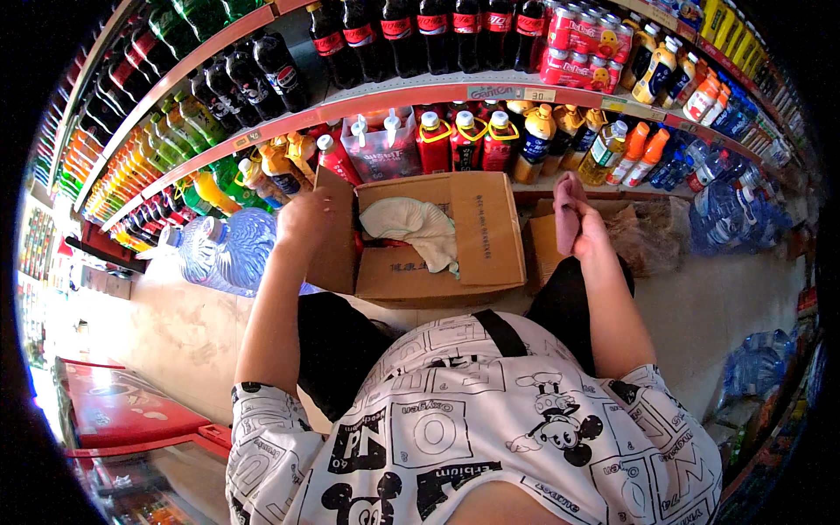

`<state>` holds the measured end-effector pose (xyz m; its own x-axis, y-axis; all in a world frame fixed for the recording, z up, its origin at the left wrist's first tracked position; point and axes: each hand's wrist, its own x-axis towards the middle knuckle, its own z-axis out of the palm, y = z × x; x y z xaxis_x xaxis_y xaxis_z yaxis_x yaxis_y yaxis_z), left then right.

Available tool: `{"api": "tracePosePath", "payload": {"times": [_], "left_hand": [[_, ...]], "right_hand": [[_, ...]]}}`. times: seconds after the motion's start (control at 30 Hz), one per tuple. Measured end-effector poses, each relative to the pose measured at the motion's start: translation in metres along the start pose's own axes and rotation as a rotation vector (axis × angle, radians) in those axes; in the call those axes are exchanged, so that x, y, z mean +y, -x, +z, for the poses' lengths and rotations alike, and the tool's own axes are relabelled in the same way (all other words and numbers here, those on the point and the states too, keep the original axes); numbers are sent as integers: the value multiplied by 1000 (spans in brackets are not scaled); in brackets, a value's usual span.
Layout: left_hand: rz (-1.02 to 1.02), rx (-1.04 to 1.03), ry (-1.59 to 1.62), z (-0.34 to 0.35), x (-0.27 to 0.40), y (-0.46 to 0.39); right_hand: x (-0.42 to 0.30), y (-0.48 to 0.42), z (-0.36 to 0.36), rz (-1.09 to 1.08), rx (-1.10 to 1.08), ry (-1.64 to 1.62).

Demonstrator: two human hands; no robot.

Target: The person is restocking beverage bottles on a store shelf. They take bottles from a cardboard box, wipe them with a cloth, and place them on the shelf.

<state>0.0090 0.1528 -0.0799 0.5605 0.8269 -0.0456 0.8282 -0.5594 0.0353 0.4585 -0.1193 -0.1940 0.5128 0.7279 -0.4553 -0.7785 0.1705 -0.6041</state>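
Observation:
My right hand, raised at the right of the cardboard box, is closed around a folded pinkish-purple cloth. On the other side, my left hand is blurred beside the box's raised left flap; whether its fingers hold anything cannot be told. Between my hands the cardboard box stands with its top partly open. A crumpled white cloth with a greenish edge lies across its opening and flaps, hiding most of the contents; a little red shows beneath.
Drink shelves curve ahead, filled with cola, juice and tea bottles. Large water jugs stand at the left, and another carton with clear plastic wrap at the right. Behind on the left is a red freezer.

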Motion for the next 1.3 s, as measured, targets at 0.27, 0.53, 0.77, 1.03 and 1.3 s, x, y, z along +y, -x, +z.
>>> {"api": "tracePosePath", "payload": {"times": [0.27,0.53,0.77,1.03,1.3], "left_hand": [[-298,-41,64,47,-51,17],[-167,-229,306,51,-49,5],[-189,-272,355,83,-84,-2],[-177,-275,528,110,-106,-7],[-24,-246,341,93,-85,-9]], "right_hand": [[70,4,35,133,45,20],[117,-58,-52,13,388,364],[124,-34,-20,-70,365,510],[120,-21,3,46,376,606],[111,0,24,-39,349,661]]}}
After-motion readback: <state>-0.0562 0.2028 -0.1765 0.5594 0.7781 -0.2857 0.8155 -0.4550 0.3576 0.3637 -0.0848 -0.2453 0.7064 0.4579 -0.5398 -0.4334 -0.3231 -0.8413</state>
